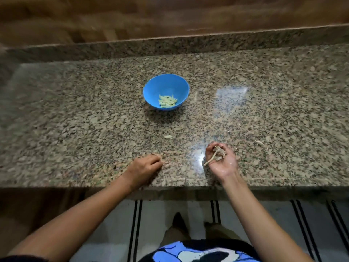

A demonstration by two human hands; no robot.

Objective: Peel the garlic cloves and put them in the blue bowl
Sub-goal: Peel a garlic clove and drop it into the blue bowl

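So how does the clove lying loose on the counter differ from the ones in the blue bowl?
The loose clove lies alone on the granite counter, between the blue bowl and the hands; the bowl cloves sit piled together at the bowl's bottom. The loose one touches nothing else; the bowl ones overlap each other. Both look pale and peeled, though the loose one is too small to be sure.

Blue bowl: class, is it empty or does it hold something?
Not empty: the blue bowl stands upright with a small pile of peeled cloves inside.

Right hand (221, 159) cups garlic skins (217, 154); blue bowl (156, 86) holds cloves (167, 101).
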